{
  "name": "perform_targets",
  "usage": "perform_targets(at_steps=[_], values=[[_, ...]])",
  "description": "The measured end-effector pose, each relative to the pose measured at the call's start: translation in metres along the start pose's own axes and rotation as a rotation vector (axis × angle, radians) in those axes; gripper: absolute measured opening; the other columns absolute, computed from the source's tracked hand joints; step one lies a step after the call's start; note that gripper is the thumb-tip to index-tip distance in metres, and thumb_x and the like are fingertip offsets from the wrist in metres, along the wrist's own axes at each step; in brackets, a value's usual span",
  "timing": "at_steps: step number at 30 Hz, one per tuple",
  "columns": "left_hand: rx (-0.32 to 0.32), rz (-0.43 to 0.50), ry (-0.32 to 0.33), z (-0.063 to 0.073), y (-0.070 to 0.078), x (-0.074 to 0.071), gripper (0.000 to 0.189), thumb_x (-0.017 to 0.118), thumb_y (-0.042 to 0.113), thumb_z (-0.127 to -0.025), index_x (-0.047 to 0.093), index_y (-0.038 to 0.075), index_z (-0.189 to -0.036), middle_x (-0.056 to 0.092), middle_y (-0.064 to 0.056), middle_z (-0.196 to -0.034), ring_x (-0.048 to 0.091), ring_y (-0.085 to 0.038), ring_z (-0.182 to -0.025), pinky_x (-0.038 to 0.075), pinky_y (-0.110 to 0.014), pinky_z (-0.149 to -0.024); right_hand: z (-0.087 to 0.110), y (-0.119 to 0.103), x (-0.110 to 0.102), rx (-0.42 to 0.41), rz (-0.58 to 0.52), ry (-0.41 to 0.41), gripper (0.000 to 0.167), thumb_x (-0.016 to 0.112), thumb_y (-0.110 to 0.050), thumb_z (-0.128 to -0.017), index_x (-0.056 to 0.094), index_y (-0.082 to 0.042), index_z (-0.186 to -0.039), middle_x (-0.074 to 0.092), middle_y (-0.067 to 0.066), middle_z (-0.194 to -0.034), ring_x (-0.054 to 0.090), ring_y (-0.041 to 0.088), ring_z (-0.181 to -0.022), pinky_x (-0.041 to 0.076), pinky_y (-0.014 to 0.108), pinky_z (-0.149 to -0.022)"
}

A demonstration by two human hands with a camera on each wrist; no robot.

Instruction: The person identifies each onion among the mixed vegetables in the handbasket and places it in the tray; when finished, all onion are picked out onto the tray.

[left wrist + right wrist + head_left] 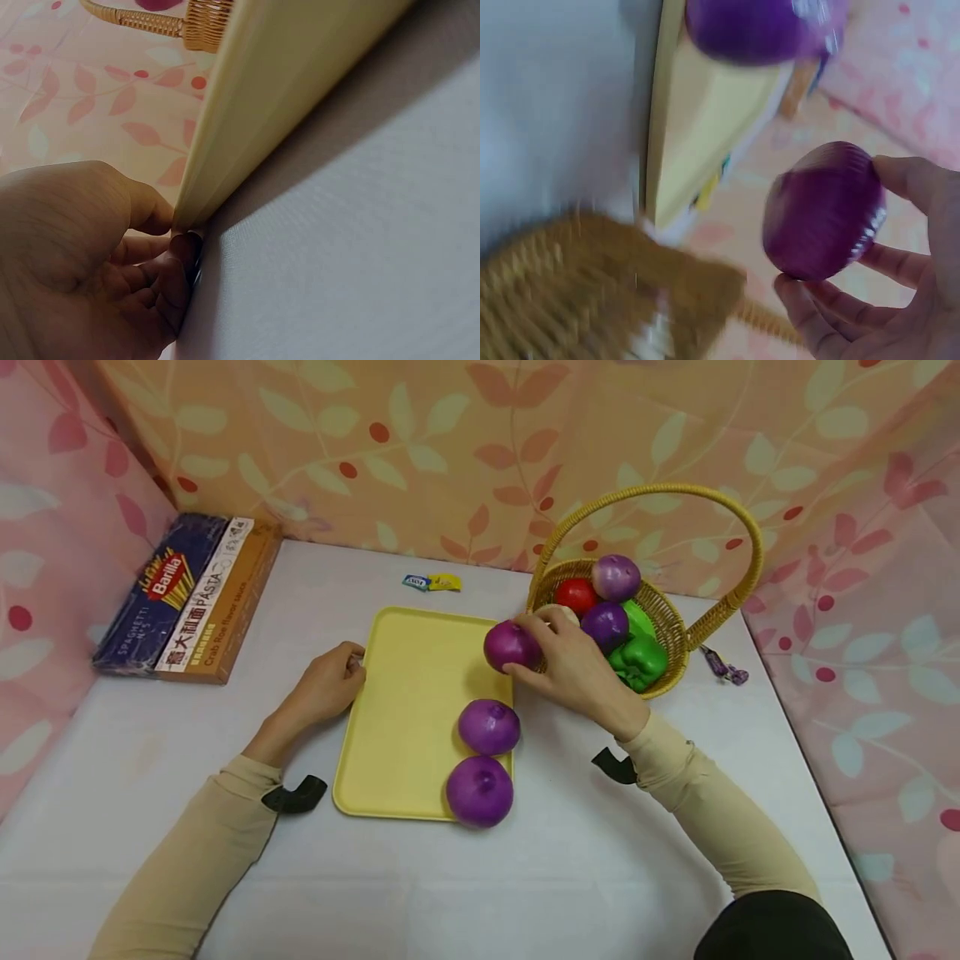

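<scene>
My right hand (573, 668) grips a purple onion (512, 646) between thumb and fingers, over the upper right edge of the yellow tray (397, 710). The right wrist view shows this onion (825, 210) held at the fingertips. Two more purple onions, one (489, 727) behind the other (480, 791), sit along the tray's right side; the nearer one overlaps the front corner. At the tray's left edge, my left hand (326, 681) pinches the rim, its thumb at the rim and fingers curled below, as the left wrist view shows.
Right of the tray stands a wicker basket (678, 664) with a tall handle, holding a red vegetable (576, 597), purple onions (617, 578) and a green pepper (639, 662). A pasta box (187, 597) lies back left. Small wrapped candies (444, 582) lie behind the tray.
</scene>
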State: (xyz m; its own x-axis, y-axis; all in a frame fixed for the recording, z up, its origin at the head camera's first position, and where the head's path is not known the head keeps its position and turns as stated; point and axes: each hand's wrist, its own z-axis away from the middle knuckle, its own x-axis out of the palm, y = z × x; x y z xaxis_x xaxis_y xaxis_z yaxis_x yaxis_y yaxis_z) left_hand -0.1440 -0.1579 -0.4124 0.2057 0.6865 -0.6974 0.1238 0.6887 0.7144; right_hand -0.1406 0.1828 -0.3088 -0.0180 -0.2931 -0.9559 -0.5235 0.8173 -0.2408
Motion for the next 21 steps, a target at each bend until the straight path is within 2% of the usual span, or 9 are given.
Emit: perform_targets(at_steps=[2, 6, 12, 18, 21], values=[[-0.007, 0.002, -0.002, 0.001, -0.001, 0.001, 0.039, 0.041, 0.01, -0.099, 0.049, -0.01, -0.132, 0.059, -0.016, -0.096, 0.051, -0.022, -0.078, 0.041, -0.031, -0.071, -0.002, -0.006, 0.01, -0.035, 0.009, -0.024, 0.057, 0.071, -0.042, -0.087, 0.055, -0.012, -0.133, 0.056, 0.015, -0.12, 0.059, 0.028, -0.097, 0.054, 0.042, -0.082], [-0.01, 0.002, -0.01, 0.002, -0.002, 0.002, 0.04, 0.041, 0.011, -0.1, 0.048, -0.011, -0.133, 0.059, -0.016, -0.095, 0.051, -0.021, -0.077, 0.042, -0.031, -0.071, -0.004, -0.011, 0.028, -0.054, 0.024, -0.076, 0.054, 0.072, -0.039, -0.087, 0.056, -0.01, -0.13, 0.059, 0.013, -0.116, 0.06, 0.025, -0.099, 0.054, 0.04, -0.082], [-0.001, 0.003, -0.004, 0.002, 0.0, 0.003, 0.04, 0.04, 0.011, -0.1, 0.048, -0.011, -0.133, 0.06, -0.017, -0.096, 0.051, -0.021, -0.076, 0.041, -0.031, -0.07, -0.007, -0.012, 0.04, -0.088, 0.06, -0.067, 0.037, 0.07, -0.019, -0.089, 0.06, -0.01, -0.124, 0.063, 0.01, -0.104, 0.061, 0.024, -0.091, 0.054, 0.039, -0.074], [-0.002, -0.009, 0.003, 0.001, 0.0, 0.002, 0.04, 0.04, 0.011, -0.1, 0.048, -0.01, -0.133, 0.059, -0.015, -0.093, 0.05, -0.021, -0.075, 0.041, -0.03, -0.07, -0.009, -0.012, 0.042, -0.186, 0.082, -0.099, 0.04, 0.069, -0.018, -0.09, 0.063, -0.013, -0.129, 0.061, 0.013, -0.116, 0.06, 0.027, -0.1, 0.053, 0.039, -0.086], [-0.001, -0.008, 0.002, 0.001, 0.0, 0.001, 0.04, 0.04, 0.011, -0.1, 0.048, -0.01, -0.133, 0.059, -0.015, -0.094, 0.051, -0.021, -0.075, 0.041, -0.031, -0.07, -0.009, -0.012, 0.042, -0.195, 0.094, -0.116, 0.04, 0.07, -0.021, -0.09, 0.063, -0.013, -0.128, 0.061, 0.013, -0.118, 0.061, 0.027, -0.101, 0.052, 0.039, -0.087]])
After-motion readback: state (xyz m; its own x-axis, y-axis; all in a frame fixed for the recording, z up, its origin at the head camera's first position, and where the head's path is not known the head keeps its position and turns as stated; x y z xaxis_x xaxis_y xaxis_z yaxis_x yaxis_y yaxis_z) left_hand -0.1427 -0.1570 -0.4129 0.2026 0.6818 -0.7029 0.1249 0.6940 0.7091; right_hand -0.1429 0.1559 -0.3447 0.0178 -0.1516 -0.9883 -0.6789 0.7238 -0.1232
